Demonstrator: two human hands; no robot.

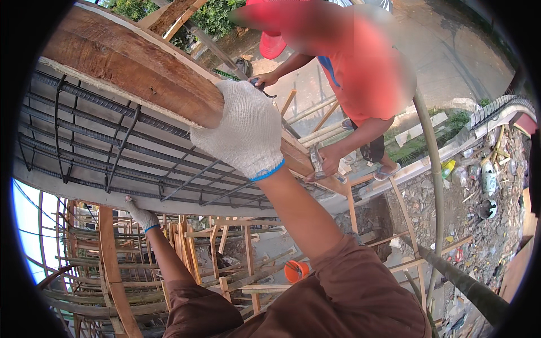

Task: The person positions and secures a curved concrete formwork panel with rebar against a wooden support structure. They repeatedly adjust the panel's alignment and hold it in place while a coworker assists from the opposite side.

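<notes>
My right hand (242, 127): off-white knit glove, bright blue cuff edge. My left hand (142, 215): same off-white, same blue. My sleeves (360, 281): plain dark brown. Timber beam (129, 59): reddish brown, darker grain streaks, paler edge. Rebar cage (125, 141): dark grey, crisscross grid pattern. Co-worker's shirt (363, 73): coral red, blue patch. Cap (273, 46): red. Bucket (296, 271): vivid orange, which I record as the brightest.

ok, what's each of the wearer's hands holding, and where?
Right hand: the beam, clasped partway along, fingertips hidden. Left hand: at the grey panel's lower edge; can't tell if it grips.
</notes>
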